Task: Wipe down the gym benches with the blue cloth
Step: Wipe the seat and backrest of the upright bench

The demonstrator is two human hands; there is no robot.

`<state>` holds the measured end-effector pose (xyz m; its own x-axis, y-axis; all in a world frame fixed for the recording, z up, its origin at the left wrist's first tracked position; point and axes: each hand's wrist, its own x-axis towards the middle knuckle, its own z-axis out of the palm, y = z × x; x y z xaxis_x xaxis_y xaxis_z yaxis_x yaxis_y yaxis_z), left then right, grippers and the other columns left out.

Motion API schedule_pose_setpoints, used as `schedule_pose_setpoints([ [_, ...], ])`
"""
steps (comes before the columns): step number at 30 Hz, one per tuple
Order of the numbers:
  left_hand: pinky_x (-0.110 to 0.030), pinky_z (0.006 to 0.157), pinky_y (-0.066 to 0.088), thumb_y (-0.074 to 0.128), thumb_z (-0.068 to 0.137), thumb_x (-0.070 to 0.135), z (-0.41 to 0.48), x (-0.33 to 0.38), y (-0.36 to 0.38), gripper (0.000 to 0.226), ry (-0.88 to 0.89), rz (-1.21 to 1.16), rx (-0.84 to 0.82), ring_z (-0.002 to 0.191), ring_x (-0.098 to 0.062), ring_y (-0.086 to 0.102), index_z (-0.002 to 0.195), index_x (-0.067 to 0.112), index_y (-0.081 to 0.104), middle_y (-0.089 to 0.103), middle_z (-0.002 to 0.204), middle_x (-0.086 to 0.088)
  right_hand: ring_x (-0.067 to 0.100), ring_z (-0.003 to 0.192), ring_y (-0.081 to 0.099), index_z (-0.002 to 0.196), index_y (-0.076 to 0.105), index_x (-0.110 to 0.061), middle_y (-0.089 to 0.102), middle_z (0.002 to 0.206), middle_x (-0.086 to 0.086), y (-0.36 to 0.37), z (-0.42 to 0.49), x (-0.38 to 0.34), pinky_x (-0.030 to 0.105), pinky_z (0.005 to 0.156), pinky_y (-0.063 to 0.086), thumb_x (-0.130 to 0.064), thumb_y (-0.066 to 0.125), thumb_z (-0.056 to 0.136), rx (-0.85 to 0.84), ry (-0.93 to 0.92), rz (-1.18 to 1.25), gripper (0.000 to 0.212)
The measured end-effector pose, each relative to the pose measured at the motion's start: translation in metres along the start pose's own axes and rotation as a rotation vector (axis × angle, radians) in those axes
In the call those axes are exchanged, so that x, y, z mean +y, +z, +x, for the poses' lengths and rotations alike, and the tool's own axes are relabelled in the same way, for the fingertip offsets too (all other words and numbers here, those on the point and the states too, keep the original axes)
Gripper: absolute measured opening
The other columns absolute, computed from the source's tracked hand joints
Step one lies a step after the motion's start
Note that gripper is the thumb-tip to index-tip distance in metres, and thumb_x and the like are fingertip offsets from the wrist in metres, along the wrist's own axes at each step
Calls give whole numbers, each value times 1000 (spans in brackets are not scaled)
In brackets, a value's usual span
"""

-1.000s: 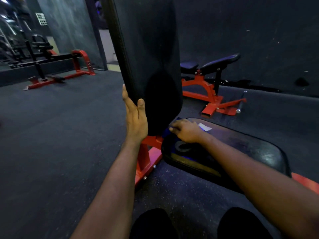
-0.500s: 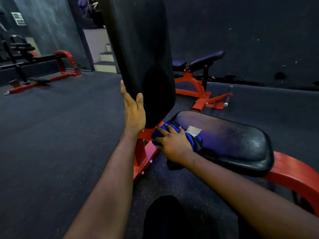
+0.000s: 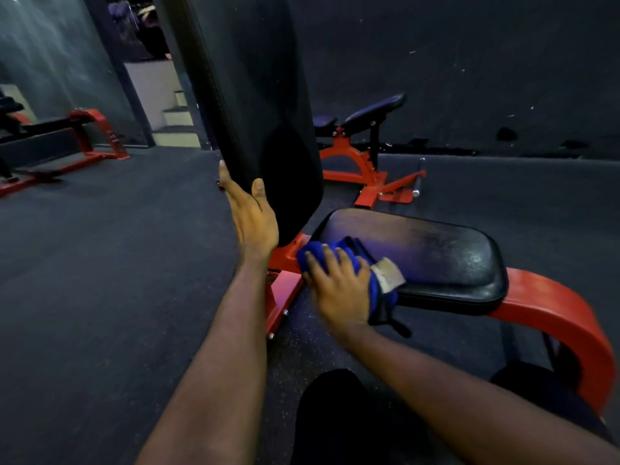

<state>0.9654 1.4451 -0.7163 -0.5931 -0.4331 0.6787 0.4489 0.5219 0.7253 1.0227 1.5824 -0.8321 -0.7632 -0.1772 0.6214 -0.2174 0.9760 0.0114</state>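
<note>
A red-framed gym bench has an upright black back pad (image 3: 255, 95) and a flat black seat pad (image 3: 436, 250). My left hand (image 3: 250, 216) holds the lower left edge of the back pad, thumb on the front face and fingers behind. My right hand (image 3: 339, 286) lies over the bunched blue cloth (image 3: 349, 246), gripping it and pressing it on the seat pad's near left corner. A pale tag on the cloth sticks out to the right of my hand, and a dark strip of cloth hangs below the pad's edge.
The bench's red frame (image 3: 553, 313) curves down at the right. A second red bench (image 3: 362, 112) stands behind by the dark wall, and a third (image 3: 84, 129) at the far left. Pale steps (image 3: 174, 115) rise in a doorway. Dark rubber floor lies all around; my knee (image 3: 335, 414) is below.
My right hand has slid with the blue cloth from the seat pad's far end by the back pad to its near left corner. My left hand has stayed on the back pad.
</note>
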Motion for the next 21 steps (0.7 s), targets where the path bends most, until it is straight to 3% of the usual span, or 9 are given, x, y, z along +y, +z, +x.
schedule_pose_setpoints([
  [3, -44, 116, 33, 38, 104, 29, -1, -5, 2, 62, 42, 20, 18, 145, -29, 30, 154, 8, 9, 23, 158, -18, 35, 118, 58, 127, 64, -25, 60, 133, 10, 11, -3, -5, 53, 98, 28, -35, 71, 78, 40, -68, -48, 51],
  [6, -42, 115, 34, 38, 104, 31, -2, -8, 3, 62, 28, 24, 50, 144, -31, 32, 154, 7, 11, 27, 157, -20, 34, 118, 58, 128, 63, -26, 60, 133, 8, 7, -13, 22, 52, 99, 31, -31, 74, 75, 78, -83, 5, 54],
  [9, -41, 114, 35, 36, 104, 36, -3, -5, 4, 62, 48, 18, 66, 142, -31, 35, 153, 8, 13, 30, 156, -19, 32, 112, 60, 121, 67, -27, 64, 126, 5, -7, -25, 60, 50, 99, 36, -35, 64, 85, 187, 27, 58, 37],
  [12, -25, 109, 36, 38, 105, 30, -7, 0, 3, 58, 34, 10, 90, 139, -31, 38, 152, 7, 15, 31, 155, -19, 30, 109, 59, 115, 69, -26, 66, 120, 2, -26, -44, 101, 49, 101, 35, -38, 61, 89, 288, 189, 61, 29],
  [15, -33, 106, 42, 38, 104, 29, -8, 5, 3, 56, 34, -3, 91, 136, -31, 42, 153, 10, 15, 33, 154, -17, 29, 108, 57, 111, 70, -24, 68, 114, 2, -34, -49, 122, 49, 103, 32, -37, 62, 88, 357, 427, 68, 28],
  [18, -34, 105, 43, 39, 104, 26, -9, 8, 3, 55, -10, -4, 103, 136, -30, 42, 153, 13, 16, 33, 154, -16, 29, 110, 56, 110, 72, -24, 68, 113, 3, -28, -32, 92, 49, 107, 29, -38, 61, 88, 367, 656, 125, 28],
  [21, -33, 106, 41, 38, 104, 25, -11, 12, 4, 55, -11, -6, 120, 136, -29, 42, 153, 13, 16, 34, 154, -16, 27, 112, 56, 112, 71, -26, 68, 117, 0, -22, -25, 59, 48, 106, 28, -40, 60, 90, 273, 549, 152, 29],
])
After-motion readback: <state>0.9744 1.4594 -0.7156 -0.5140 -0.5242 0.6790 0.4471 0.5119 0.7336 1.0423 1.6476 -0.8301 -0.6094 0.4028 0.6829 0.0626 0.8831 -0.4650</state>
